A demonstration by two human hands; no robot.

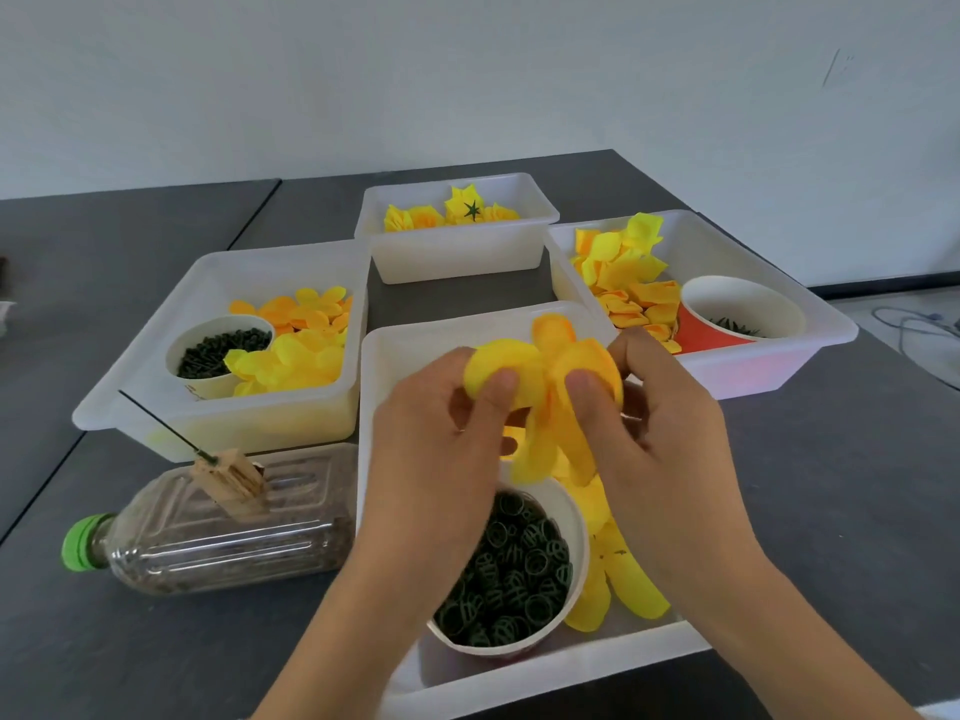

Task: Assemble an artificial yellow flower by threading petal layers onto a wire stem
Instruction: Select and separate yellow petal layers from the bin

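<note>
Both hands hold one yellow petal layer (545,376) above the near white bin (379,356). My left hand (441,449) pinches its left petal with the thumb on top. My right hand (660,423) pinches the right petal the same way. Other petals of the layer hang down between the hands. A thin dark wire stem (161,426) sticks up at a slant from a wooden block (231,480) lying on a plastic bottle (218,527), to the left of my hands. Nothing is on the wire.
Under my hands a paper cup of green rings (511,574) and loose yellow petals (628,579) lie in the near bin. The left bin (208,272) holds petals and a cup of dark pieces (221,350). The right bin (826,324) holds petals and a cup; the far bin (457,252) holds finished flowers (467,207).
</note>
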